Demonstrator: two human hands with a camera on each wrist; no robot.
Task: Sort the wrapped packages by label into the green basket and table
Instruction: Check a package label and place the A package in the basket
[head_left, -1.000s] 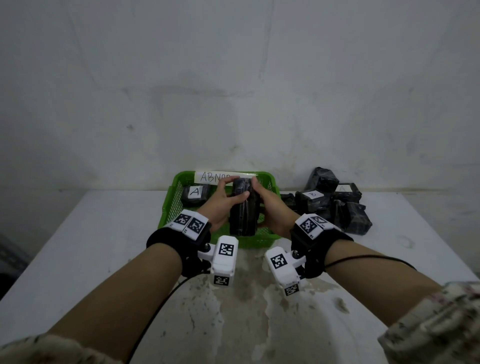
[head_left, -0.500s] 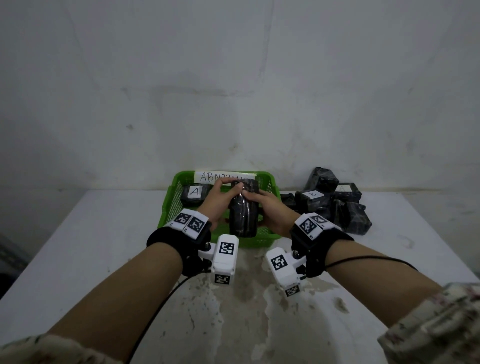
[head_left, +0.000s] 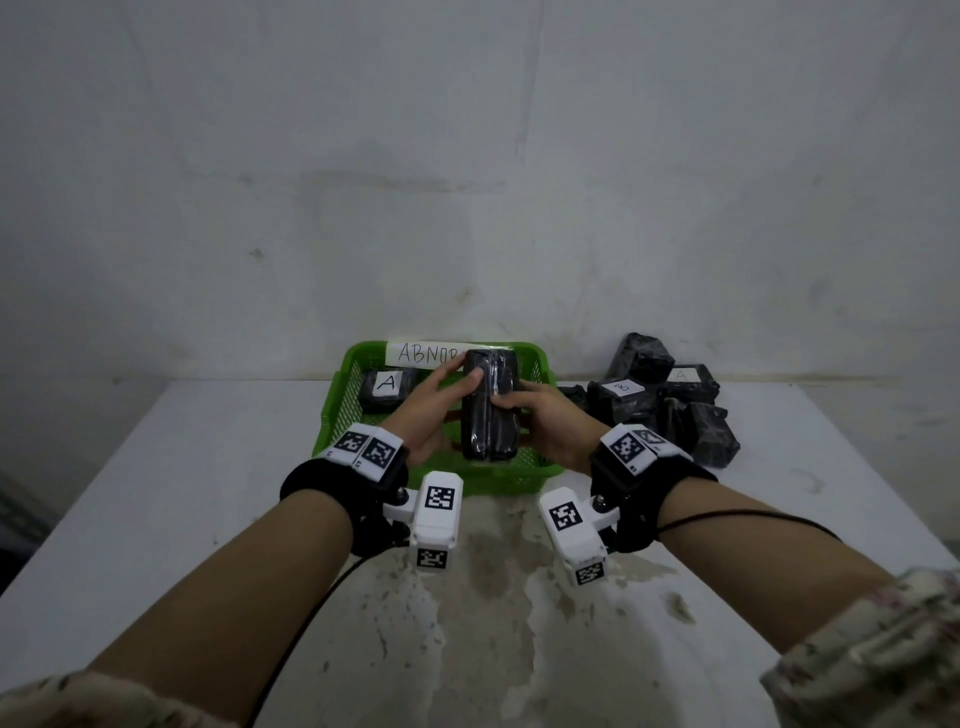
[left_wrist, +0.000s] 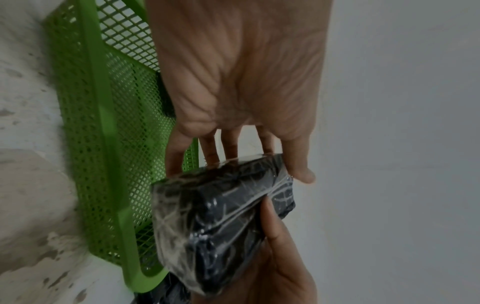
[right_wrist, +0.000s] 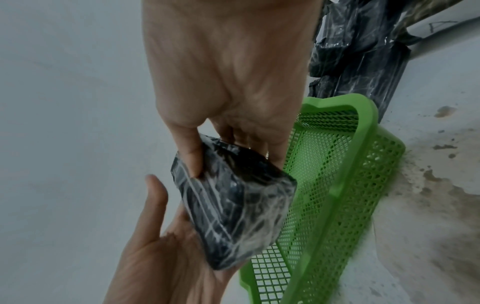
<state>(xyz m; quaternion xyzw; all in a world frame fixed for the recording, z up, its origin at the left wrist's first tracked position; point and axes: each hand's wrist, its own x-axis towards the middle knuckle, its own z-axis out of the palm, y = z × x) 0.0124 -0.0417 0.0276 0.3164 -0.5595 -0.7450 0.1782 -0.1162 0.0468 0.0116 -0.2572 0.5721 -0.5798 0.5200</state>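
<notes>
The left grip (head_left: 423, 410) pinches the wrapped package (head_left: 488, 415) by its left side and far end; the right grip (head_left: 550, 421) clasps its right side, thumb on top. Held over the green basket (head_left: 332, 418), it shows no label, so I judge they hold it up to find one. An A-marked package (head_left: 387, 387) lies inside; the unsorted pile (head_left: 670, 405) sits on the surface (head_left: 156, 493) just right.

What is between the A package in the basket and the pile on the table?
Head view: the held package, held by the left hand and right hand.
</notes>
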